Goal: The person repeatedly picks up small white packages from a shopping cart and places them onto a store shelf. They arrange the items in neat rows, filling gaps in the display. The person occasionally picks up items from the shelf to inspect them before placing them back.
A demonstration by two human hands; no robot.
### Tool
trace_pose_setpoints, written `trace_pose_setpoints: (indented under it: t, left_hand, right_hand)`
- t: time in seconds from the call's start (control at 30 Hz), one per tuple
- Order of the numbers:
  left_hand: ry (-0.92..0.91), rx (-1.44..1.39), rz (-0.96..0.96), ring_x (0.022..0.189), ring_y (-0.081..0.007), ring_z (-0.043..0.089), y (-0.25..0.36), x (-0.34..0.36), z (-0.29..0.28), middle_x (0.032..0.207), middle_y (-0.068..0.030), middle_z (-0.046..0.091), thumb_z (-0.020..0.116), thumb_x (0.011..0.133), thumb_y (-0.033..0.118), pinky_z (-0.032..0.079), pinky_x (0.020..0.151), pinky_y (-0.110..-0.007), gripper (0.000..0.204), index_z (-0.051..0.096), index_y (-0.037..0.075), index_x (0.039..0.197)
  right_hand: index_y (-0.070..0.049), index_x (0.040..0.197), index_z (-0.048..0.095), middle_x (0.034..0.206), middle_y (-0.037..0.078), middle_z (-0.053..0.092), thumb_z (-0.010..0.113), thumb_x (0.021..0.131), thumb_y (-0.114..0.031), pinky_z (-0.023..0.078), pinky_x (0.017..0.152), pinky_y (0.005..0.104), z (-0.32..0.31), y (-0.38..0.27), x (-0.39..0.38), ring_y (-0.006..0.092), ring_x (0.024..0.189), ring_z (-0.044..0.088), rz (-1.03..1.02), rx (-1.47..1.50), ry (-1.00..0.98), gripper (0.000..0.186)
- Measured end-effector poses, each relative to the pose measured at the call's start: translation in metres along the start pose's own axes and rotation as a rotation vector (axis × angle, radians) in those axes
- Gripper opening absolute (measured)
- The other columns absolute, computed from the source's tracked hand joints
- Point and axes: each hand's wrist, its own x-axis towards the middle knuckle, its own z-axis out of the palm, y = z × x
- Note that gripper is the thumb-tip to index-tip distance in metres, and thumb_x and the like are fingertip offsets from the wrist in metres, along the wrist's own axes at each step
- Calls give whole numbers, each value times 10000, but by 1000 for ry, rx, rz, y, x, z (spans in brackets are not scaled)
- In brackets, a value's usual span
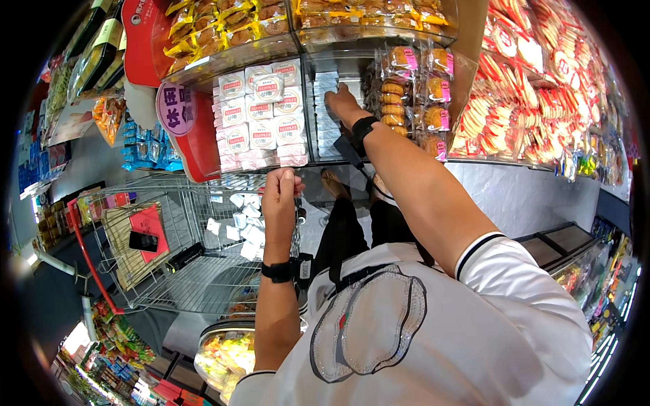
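Observation:
My right hand (343, 103) reaches into a clear bin, its fingers curled at a stack of pale blue-grey packets (325, 125); what they hold is hard to make out. Below the neighbouring bin of white packs with round red-and-white labels (237, 139), my left hand (280, 189) is closed, its contents hidden. A wire shopping cart (162, 284) stands below it, holding small white packets (250, 233). To the right of my right hand are bagged round pastries (437, 91) with pink labels.
Yellow-wrapped pastries (223, 24) fill the upper bins, red-and-white snack packs (514, 101) the right side. A red sign panel (196, 162) edges the display. A dark phone (143, 241) lies in the cart's upper part. My feet (335, 183) are on grey floor.

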Motion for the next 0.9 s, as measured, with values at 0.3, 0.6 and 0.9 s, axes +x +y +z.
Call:
trace_pose_setpoints:
  t: [0.3,0.6,0.9]
  left_hand:
    - [57,30,-31,767,-109,603,-6,-8,-16,891,-42,624,491,1042,264,493,702,-246,261,581,21,1073]
    - [56,-36,-3,773,-100,598,0,-1,-33,889,-35,612,487,1043,246,488,705,-244,251,572,14,1090]
    - [300,-2,10,766,-107,622,-14,-28,-73,866,-35,625,517,1029,294,509,702,-247,271,588,37,1081]
  right_hand:
    - [35,1521,200,1511,298,331,493,885,-317,344,1100,412,1,12,54,430,1377,368,-3,36,-57,784]
    - [16,1495,277,1482,264,371,519,866,-288,370,1042,414,2,-12,26,395,1321,416,136,109,15,739]
    - [47,1298,479,1238,179,588,500,936,-175,479,913,348,-28,-11,-65,254,1099,584,-259,279,79,426]
